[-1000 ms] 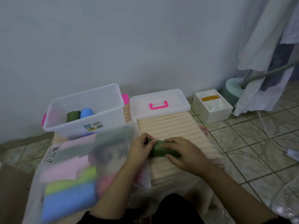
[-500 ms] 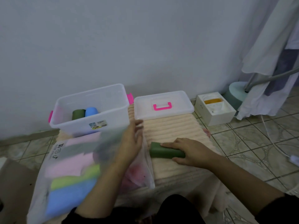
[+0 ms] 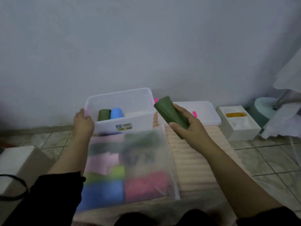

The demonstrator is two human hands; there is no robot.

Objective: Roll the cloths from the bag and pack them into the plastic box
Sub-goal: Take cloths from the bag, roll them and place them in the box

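My right hand (image 3: 189, 126) grips a rolled dark green cloth (image 3: 170, 114), lifted above the ribbed beige mat and tilted toward the clear plastic box (image 3: 138, 111). My left hand (image 3: 83, 123) holds the box's left front corner. Inside the box stand a dark green roll (image 3: 104, 115) and a blue roll (image 3: 116, 113). In front of the box lies the translucent bag (image 3: 128, 167) holding folded pink, green, blue, red and dark cloths.
The box's clear lid (image 3: 205, 111) with a pink handle lies right of the box. A white box (image 3: 239, 123) with a yellow insert sits further right on the tiled floor. A fan base and hanging white fabric fill the right edge. A cardboard box stands at left.
My right hand lifted the green roll off the mat toward the box. My left hand left the bag and took hold of the box's corner.
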